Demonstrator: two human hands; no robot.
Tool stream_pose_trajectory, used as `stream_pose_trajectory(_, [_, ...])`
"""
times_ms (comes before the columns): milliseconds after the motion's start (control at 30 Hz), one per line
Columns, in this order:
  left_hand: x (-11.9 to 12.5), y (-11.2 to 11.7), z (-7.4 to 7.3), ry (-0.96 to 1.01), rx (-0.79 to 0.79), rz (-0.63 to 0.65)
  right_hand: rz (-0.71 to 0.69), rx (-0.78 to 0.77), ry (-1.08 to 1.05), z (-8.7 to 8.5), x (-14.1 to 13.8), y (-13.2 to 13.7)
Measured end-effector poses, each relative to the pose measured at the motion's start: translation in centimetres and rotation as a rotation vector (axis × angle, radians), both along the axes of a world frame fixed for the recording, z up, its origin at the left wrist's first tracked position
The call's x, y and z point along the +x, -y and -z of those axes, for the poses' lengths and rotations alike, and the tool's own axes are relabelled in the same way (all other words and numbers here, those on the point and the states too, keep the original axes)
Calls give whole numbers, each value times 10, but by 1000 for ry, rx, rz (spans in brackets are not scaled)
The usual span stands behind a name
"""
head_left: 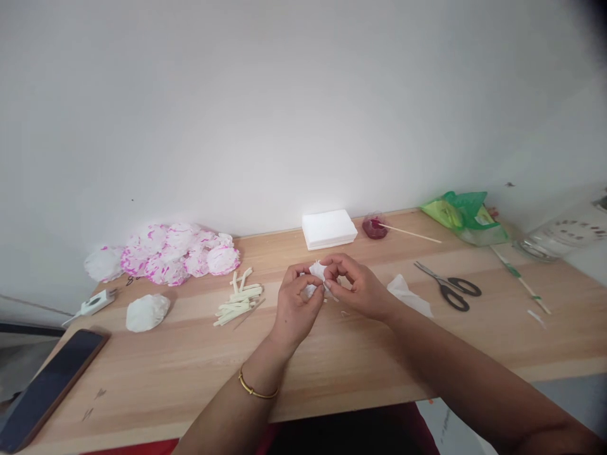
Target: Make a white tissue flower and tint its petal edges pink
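A small bunch of white tissue paper point(317, 270) is pinched between both hands above the middle of the table. My left hand point(296, 300) grips it from the left, thumb and fingertips pressed together. From the right, my right hand point(353, 284) holds it the same way, the two sets of fingertips almost meeting. Part of the tissue is hidden behind the fingers. A loose sheet of thin white tissue point(408, 296) lies just right of my right hand. Behind the hands sits a stack of white napkins point(329, 229).
White-and-pink paper flowers point(177, 253), a plain white paper ball point(148, 312), pale yellow sticks point(239, 302) and a phone point(52, 385) lie left. Right are a dark red dish point(374, 226) with a stick, scissors point(448, 285), a green plastic bag point(467, 215) and a clear container point(559, 234).
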State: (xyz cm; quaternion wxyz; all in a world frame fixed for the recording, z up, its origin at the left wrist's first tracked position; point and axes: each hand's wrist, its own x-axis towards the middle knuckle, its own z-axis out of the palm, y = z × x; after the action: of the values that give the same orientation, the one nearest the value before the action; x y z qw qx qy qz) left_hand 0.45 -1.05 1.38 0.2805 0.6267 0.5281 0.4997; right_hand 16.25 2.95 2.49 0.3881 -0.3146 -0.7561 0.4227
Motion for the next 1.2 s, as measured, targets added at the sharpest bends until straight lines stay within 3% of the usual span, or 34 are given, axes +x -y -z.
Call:
stream_pose_trajectory(233, [-1, -2, -1, 29, -48, -14, 2, -55, 32, 1, 2, 1])
stream_pose_trajectory(433, [-3, -4, 4, 122, -103, -8, -4, 25, 49, 4, 1, 0])
stream_pose_trajectory(700, [-1, -1, -1, 44, -49, -9, -24, 130, 50, 5, -1, -1])
stream_pose_trajectory(1200, [0, -1, -1, -16, -4, 22, -22, 153, 89, 7, -1, 0])
